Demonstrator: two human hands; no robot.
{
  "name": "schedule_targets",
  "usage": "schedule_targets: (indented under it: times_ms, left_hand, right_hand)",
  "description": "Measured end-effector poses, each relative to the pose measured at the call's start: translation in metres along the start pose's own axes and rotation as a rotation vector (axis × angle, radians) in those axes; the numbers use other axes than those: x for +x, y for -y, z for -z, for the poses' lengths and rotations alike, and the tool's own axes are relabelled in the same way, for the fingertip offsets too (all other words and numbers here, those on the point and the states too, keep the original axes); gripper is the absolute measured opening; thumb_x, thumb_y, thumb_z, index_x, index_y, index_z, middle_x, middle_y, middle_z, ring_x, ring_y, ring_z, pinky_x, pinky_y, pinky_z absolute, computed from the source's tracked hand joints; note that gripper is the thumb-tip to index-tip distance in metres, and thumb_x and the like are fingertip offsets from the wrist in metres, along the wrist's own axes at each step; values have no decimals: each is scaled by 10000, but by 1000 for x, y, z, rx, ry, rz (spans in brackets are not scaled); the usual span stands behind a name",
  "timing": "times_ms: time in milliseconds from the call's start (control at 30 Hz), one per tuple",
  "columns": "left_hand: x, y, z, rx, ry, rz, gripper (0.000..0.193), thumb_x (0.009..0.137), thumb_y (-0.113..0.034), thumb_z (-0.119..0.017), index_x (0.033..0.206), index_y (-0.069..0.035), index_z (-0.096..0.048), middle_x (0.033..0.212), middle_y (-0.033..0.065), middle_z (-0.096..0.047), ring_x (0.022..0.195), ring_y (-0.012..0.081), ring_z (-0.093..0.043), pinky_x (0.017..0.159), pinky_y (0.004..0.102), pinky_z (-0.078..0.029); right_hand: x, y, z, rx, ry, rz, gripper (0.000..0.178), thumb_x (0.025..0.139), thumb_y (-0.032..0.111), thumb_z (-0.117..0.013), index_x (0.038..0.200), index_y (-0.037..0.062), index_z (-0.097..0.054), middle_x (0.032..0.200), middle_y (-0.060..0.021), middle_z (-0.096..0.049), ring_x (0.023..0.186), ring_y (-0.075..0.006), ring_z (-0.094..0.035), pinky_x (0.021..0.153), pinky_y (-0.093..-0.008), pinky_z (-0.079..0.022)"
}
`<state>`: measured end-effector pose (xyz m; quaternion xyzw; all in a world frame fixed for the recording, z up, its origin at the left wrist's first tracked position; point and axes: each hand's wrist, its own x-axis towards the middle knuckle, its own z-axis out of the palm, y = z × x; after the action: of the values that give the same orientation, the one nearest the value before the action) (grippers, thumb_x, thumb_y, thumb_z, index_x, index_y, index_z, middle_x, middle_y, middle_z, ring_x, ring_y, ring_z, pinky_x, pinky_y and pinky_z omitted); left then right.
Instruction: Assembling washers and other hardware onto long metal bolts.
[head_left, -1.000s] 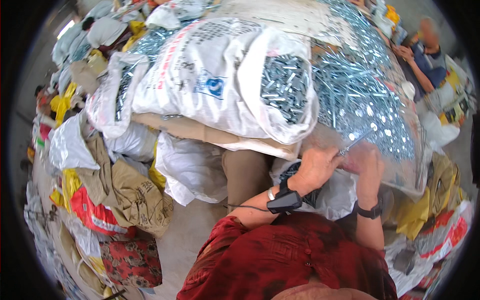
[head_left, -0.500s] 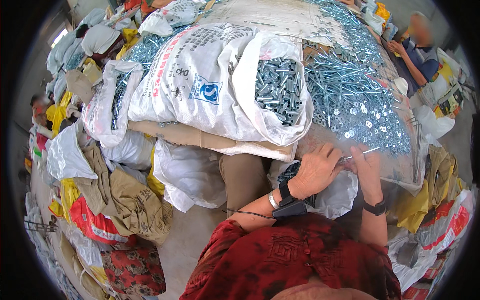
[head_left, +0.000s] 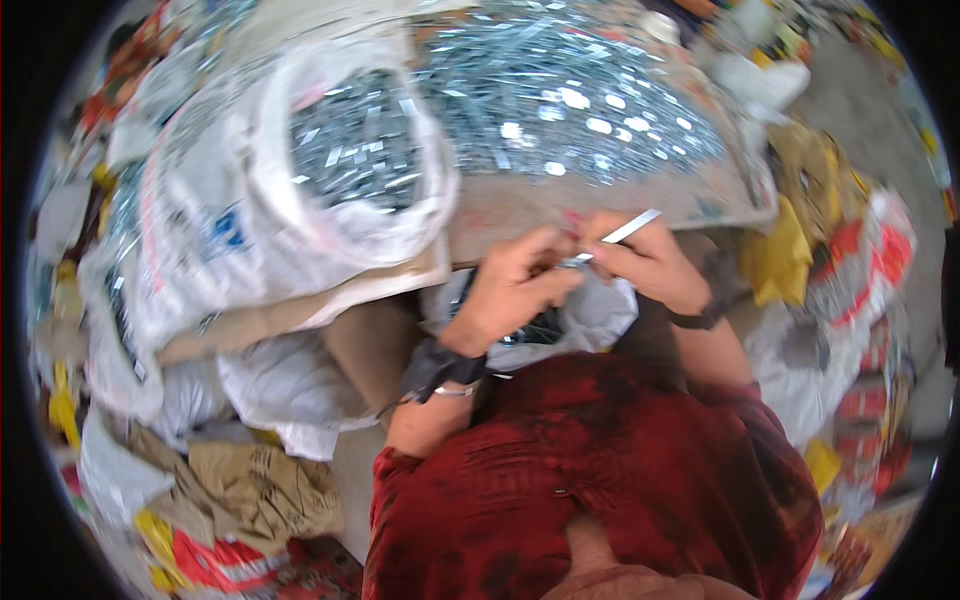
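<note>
Having drawn back from the far bolt heap (head_left: 580,110), both hands now meet near the body: right hand (head_left: 650,262) pinches a long bolt (head_left: 628,228), left hand (head_left: 510,290) closes fingers on its near end.

Before you, a flat brown worktop (head_left: 600,205) carries a wide, glinting heap of loose silvery metal bolts (head_left: 570,95) spread almost to its near edge. At your left, an open white woven sack (head_left: 300,215), brimming with the same bolts, slumps against the worktop, its mouth rolled back.
</note>
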<state>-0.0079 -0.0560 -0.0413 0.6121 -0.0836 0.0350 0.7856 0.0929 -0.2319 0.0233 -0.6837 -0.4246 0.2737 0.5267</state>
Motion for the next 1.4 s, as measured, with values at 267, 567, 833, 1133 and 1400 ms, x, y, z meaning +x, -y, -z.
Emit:
schedule_targets:
  times_ms: [267, 567, 833, 1133, 1400]
  left_hand:
    - [0, -5, -4, -156, 176, 19, 89, 891, -64, -694, 917, -10, -628, 765, -6, -593, 653, 40, -519, 565, 217, -414]
    - [0, -8, 26, 609, 193, 33, 270, 747, -109, -777, 973, 0, -678, 753, 58, -609, 621, 137, -561, 581, 277, -439]
    - [17, 13, -4, 632, -201, -134, 159, 807, -70, -732, 945, -16, -674, 700, 53, -609, 595, 130, -566, 558, 270, -452]
    - [27, 22, 1, 293, -357, -60, 104, 928, -80, -643, 990, -7, -685, 739, 19, -662, 588, 44, -542, 533, 186, -421]
    - [34, 19, 6, 195, -387, 0, 134, 966, -116, -597, 995, -7, -670, 738, 34, -660, 595, 50, -561, 527, 178, -430]
  right_hand:
    - [-11, -17, -3, 52, -17, 333, 289, 993, 197, -588, 753, 48, -529, 646, 38, -465, 564, -21, -438, 485, -224, -331]
    - [-15, -34, 30, -173, 73, -40, 180, 921, 144, -673, 1035, 9, -640, 893, -22, -652, 845, -100, -604, 751, -288, -496]
    - [53, -96, 110, -997, -443, 164, 265, 924, 109, -582, 1174, 29, -614, 1185, -125, -619, 1151, -317, -567, 966, -363, -464]
    - [47, -92, 53, -1158, -167, 306, 434, 796, 59, -627, 1229, 94, -608, 1328, -69, -556, 1305, -307, -458, 1052, -403, -422]
    - [76, -93, 64, -1196, -248, 340, 330, 869, 84, -607, 1199, 77, -597, 1270, -113, -572, 1236, -339, -500, 1028, -418, -431]
